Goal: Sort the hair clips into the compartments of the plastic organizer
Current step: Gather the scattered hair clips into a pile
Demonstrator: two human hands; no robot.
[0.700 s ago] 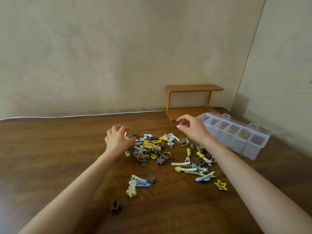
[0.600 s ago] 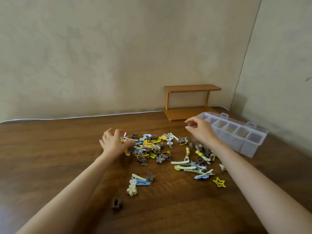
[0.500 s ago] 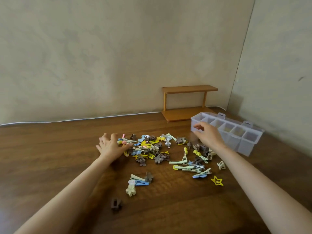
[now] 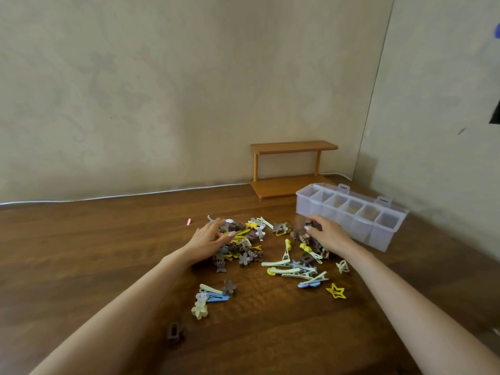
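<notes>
Grip: right hand pinches brown clip — left hand rests on pile.

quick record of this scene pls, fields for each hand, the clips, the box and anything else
left hand: fingers relaxed, resting on the pile's left side
right hand: fingertips down at the pile's far right edge, beside the box; grip unclear
pile: mixed plastic hair clips, brown, yellow, blue and cream, loose on the brown wooden table
strays: small pink clip far left; yellow star clip near right
box: clear plastic organizer, a row of open compartments, right of the pile
behind: small wooden shelf
</notes>
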